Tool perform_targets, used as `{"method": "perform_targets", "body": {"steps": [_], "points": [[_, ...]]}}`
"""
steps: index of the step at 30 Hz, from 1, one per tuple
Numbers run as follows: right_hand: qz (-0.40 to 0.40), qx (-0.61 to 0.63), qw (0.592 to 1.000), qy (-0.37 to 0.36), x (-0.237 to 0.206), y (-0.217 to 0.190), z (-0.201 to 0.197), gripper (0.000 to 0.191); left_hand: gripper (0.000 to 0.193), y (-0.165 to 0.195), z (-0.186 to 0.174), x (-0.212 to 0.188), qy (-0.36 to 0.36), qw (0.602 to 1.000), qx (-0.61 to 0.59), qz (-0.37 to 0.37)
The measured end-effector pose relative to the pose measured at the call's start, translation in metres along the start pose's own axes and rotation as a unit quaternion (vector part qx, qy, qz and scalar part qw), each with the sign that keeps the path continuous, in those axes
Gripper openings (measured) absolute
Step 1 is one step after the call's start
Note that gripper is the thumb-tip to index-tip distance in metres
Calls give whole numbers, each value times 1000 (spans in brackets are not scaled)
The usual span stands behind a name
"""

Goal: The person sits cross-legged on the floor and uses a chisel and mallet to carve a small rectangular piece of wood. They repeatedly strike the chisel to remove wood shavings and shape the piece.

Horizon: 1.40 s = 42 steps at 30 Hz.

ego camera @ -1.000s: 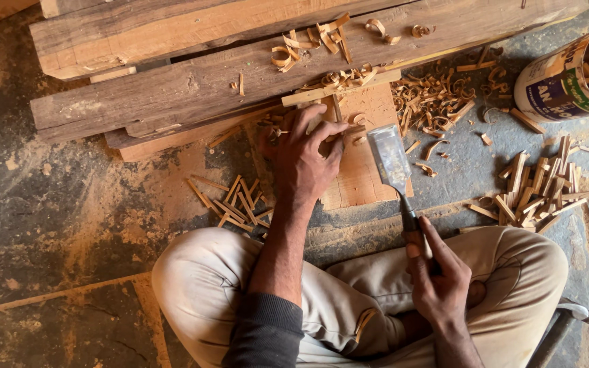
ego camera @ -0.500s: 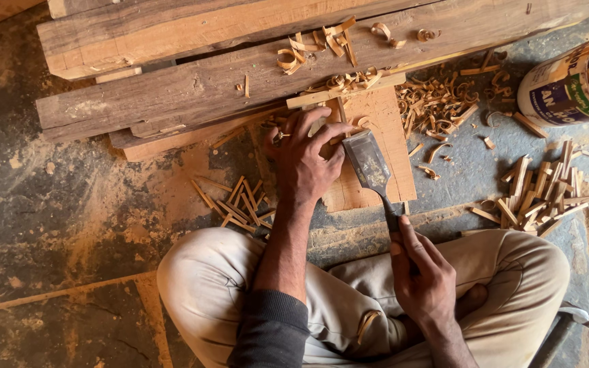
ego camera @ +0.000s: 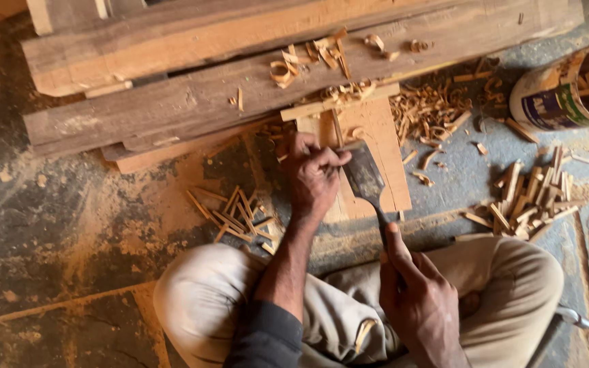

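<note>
My left hand (ego camera: 313, 176) presses down on a flat wooden board (ego camera: 383, 146) lying on the floor, fingertips pinching a thin wood strip near the blade. My right hand (ego camera: 417, 293) grips the handle of a broad metal chisel (ego camera: 366, 178), whose blade rests flat on the board just right of my left fingers. The small strip itself is mostly hidden under my fingers. I sit cross-legged in beige trousers behind the board.
Two heavy timber beams (ego camera: 172, 102) lie across the top, strewn with curled shavings (ego camera: 308, 58). A tipped bucket (ego camera: 567, 92) with wood bits sits at upper right. Piles of short cut sticks (ego camera: 526, 201) lie right and more sticks (ego camera: 230, 215) lie left of the board.
My right hand has swung the chisel leftward and forward until its blade lies on the board beside my left fingers. My left hand has stayed on the board.
</note>
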State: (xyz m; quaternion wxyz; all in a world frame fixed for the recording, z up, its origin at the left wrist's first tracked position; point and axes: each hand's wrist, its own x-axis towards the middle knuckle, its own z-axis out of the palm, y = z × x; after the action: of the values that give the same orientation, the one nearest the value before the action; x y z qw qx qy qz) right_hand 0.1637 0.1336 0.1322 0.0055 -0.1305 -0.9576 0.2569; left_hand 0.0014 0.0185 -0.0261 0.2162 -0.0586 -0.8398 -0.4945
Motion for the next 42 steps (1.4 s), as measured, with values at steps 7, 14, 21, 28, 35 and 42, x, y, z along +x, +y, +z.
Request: {"method": "perform_targets", "body": {"steps": [7,14,21,28,35,42], "points": [[5,-67,998,-4,1,-7,14,52,26,2,-1,-4,-60,992,-106,-44],[-7,-85,996,-11,5,0,18,50,31,4,0,-3,-29,997,-77,-11],[16,-47,998,-45,27,-17,7,53,30,21,-10,9,-8,999,-36,-4],[-13,-40,999,-14,28,-9,12,46,19,14,-9,-1,-104,990,-18,-98],[-54,59,995,51,-2,20,24,46,50,-9,2,-10,-62,992,-57,-90],[-86,-38,990,105,-16,8,20,45,48,2,-3,-2,-50,990,-46,-127]]}}
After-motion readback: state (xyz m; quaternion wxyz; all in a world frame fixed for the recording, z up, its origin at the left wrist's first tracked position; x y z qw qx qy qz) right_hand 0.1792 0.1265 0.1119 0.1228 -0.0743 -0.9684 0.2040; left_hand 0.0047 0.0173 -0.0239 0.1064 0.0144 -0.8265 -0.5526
